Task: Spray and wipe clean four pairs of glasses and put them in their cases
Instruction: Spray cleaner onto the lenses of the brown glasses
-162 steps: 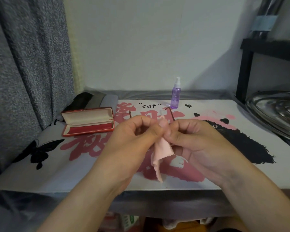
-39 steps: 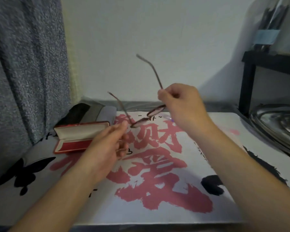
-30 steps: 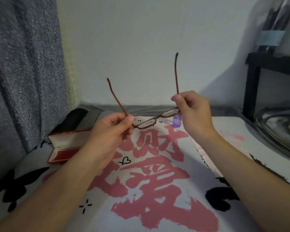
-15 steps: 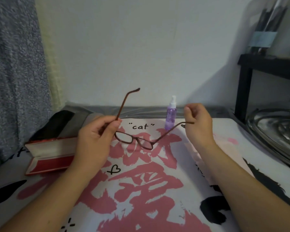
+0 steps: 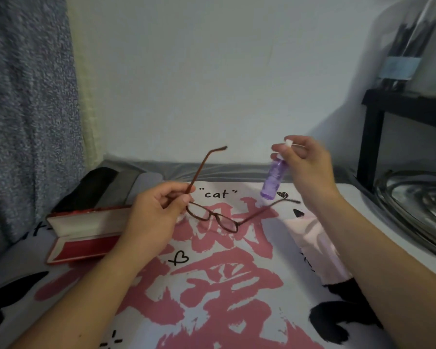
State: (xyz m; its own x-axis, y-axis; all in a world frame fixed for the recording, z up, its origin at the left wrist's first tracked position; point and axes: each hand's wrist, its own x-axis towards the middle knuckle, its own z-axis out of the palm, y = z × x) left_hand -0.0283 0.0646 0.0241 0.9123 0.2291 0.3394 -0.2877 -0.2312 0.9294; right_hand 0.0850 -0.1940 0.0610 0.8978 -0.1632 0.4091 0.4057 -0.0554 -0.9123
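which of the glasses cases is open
The red case by the left hand is open, its lid raised to show the pale lining. The dark and grey cases behind it lie shut.

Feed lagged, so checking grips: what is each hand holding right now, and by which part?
The left hand pinches the glasses at the hinge end of one temple arm. The right hand grips the purple spray bottle near its white top, lifted off the table.
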